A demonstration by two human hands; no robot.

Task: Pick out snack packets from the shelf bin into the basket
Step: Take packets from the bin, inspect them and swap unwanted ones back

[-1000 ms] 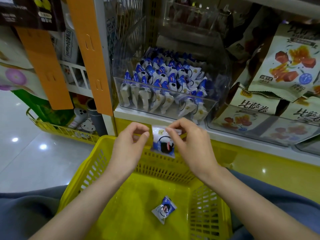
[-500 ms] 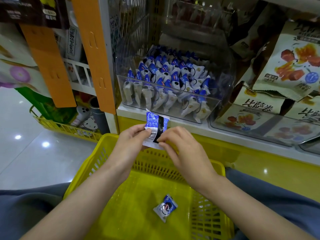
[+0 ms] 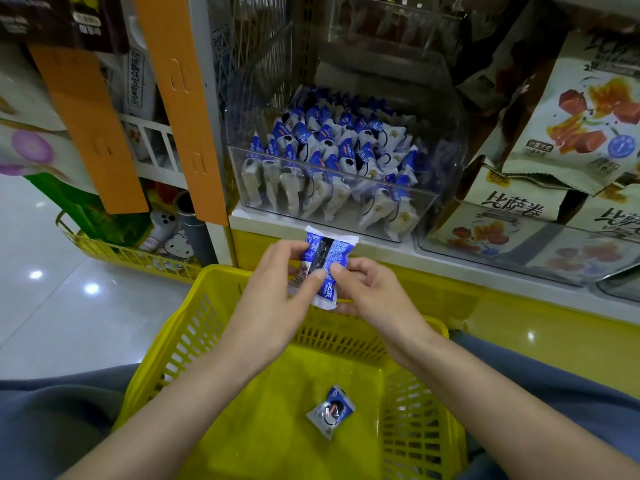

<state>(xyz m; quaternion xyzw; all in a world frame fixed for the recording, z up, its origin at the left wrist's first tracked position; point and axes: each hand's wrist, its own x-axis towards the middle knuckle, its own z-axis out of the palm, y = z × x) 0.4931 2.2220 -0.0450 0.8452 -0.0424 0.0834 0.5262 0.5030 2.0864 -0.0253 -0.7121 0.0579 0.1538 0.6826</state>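
While the white shelf (image 3: 450, 263) carries a clear plastic bin (image 3: 332, 188) heaped with blue-and-white snack packets (image 3: 332, 157), a yellow slotted plastic basket (image 3: 166, 348) sits below it, just in front of the person. Both hands meet above the basket's far rim: the left hand (image 3: 273, 299) and the right hand (image 3: 377, 296) each pinch one blue-and-white packet (image 3: 323, 265) between thumb and fingers, holding it upright. Another packet (image 3: 330, 412) of the same kind lies on the basket floor.
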